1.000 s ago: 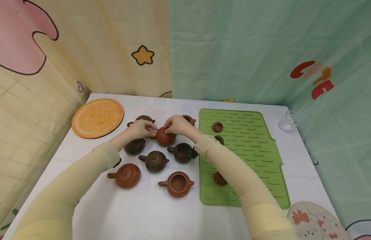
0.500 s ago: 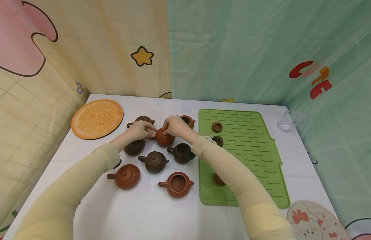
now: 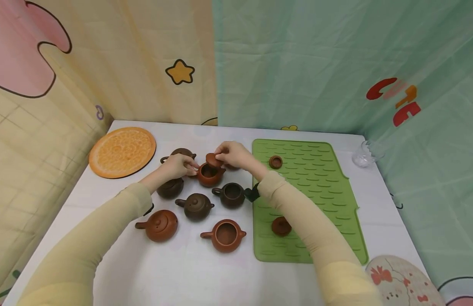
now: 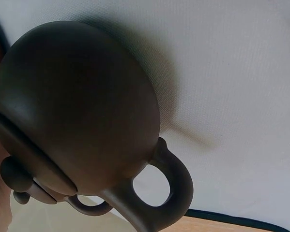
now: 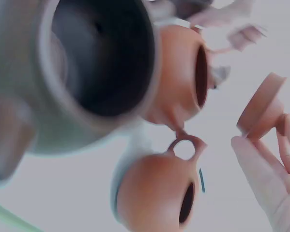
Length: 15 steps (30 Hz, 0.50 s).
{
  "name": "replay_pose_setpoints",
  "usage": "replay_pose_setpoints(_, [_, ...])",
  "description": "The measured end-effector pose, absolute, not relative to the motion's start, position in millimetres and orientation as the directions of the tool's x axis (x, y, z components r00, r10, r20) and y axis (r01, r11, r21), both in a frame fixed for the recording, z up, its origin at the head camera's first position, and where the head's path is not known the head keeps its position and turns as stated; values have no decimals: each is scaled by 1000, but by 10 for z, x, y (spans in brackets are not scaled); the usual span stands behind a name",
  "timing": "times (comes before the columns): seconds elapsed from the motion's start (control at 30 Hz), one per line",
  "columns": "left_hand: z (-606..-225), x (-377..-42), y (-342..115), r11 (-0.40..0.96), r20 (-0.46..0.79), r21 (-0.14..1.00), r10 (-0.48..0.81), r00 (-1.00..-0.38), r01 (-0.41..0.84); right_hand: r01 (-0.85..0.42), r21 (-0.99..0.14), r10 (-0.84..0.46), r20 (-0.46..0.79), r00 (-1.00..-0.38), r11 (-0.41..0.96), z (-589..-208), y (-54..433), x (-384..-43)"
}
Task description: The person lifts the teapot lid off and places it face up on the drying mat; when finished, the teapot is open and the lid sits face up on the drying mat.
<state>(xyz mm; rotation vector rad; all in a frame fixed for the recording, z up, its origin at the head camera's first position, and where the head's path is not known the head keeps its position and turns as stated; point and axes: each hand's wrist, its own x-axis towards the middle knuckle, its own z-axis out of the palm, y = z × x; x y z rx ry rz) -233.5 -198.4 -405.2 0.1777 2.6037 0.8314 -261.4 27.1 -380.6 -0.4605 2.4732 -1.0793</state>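
Observation:
My right hand (image 3: 236, 154) pinches a reddish-brown teapot lid (image 3: 213, 160) by its knob, tilted above an uncovered reddish-brown teapot (image 3: 209, 180). In the right wrist view the lid (image 5: 262, 107) appears side-on at the fingertips, apart from the pot. My left hand (image 3: 179, 166) has its thumb and fingers at that teapot's handle, which they mostly hide. Close under the left wrist stands a dark brown lidded teapot (image 4: 82, 106). An uncovered dark teapot (image 3: 232, 196) sits just in front of the reddish pot, and another dark lidded teapot (image 3: 197, 207) is nearer.
In front are a lidded reddish teapot (image 3: 161, 225) and an uncovered one (image 3: 226, 236). A green drying mat (image 3: 316, 187) bears loose lids (image 3: 276, 162). A glass (image 3: 363, 156) stands at the right, an orange round mat (image 3: 122, 152) back left, a patterned round mat (image 3: 402, 282) front right.
The right hand has raised the lid off the reddish teapot, moving slightly up and to the right; the pot's mouth now shows. The left hand has stayed at the handle.

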Motion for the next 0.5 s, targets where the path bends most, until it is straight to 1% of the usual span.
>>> replay_pose_setpoints(0.03, [-4049,-2331,-1981,814,-332,581,237,-913,0,-59,-813,-433,-247,-867,580,-3791,357,-2635])
replay_pose_setpoints(0.1, [-4045,-2324,-1975,814,-328,580,236,-915,2,110,-912,-414,-284,-865,396,-3755,560,-2670])
replay_pose_setpoints(0.13, [-4044,-2321,-1973,816,-326,578,235,-916,4,189,-938,-408,-300,-862,290,-3737,673,-2683])
replay_pose_setpoints(0.2, [-4043,-2315,-1968,820,-320,573,233,-918,8,317,-944,-403,-327,-855,93,-3718,923,-2704])
replay_pose_setpoints(0.27, [-4043,-2310,-1964,824,-317,567,230,-920,11,374,-927,-397,-334,-855,-24,-3716,1192,-2717])
replay_pose_setpoints(0.33, [-4042,-2305,-1959,825,-314,565,226,-922,10,403,-910,-378,-340,-861,-100,-3739,1456,-2722])
replay_pose_setpoints(0.5, [-4053,-2298,-1953,825,-322,565,217,-921,-3,436,-872,-352,-345,-870,-224,-3864,1990,-2683])
